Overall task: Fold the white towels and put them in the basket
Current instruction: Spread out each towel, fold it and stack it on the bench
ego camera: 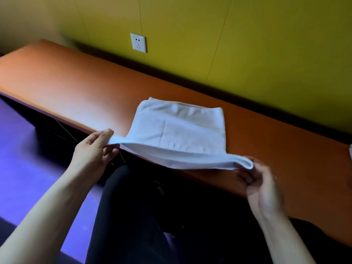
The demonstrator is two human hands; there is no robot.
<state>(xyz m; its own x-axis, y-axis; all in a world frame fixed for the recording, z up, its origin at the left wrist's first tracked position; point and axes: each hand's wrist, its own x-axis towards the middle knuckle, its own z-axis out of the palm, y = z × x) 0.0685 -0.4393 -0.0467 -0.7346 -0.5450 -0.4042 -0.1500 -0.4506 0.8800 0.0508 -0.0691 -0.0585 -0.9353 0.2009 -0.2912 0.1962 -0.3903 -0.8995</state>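
Note:
A white towel point(179, 132), folded into several layers, lies partly on the orange table point(76, 88) near its front edge. Its near edge is lifted off the table and stretched between my hands. My left hand point(95, 147) pinches the near left corner, just past the table's front edge. My right hand point(257, 180) pinches the near right corner above the table. The far edge of the towel rests flat on the tabletop. No basket is in view.
A yellow wall with a white power socket point(138, 42) runs behind the table. A bit of something white point(350, 149) shows at the right frame edge. My dark-trousered legs point(133, 216) are below the table edge, over a purple floor point(22, 149).

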